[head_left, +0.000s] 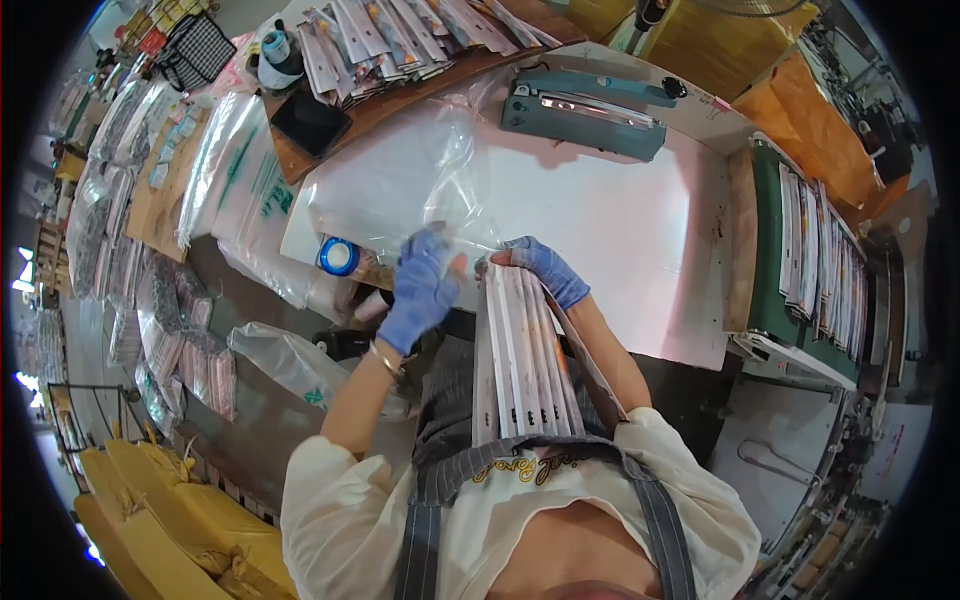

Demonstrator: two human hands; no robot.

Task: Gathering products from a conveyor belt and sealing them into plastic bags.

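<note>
A stack of flat, printed packets [520,350] stands on edge against my apron, its far end reaching the table's near edge. My right hand [545,268], in a blue knit glove, grips that far end, thumb across the top. To its left is my left hand [420,285], gloved alike and smeared by motion. Its fingertips are at the near edge of a large clear plastic bag [400,190] lying flat on the table. Whether they pinch the film I cannot make out. The bag's near edge comes close to the packets' far end.
A grey-green bar sealer [585,115] stands at the table's back. More packets [380,45] lie on a brown board, beside a black tray [311,122]. A tape roll [338,257] sits left of my left hand. At right, a green-sided box [765,240] holds packets.
</note>
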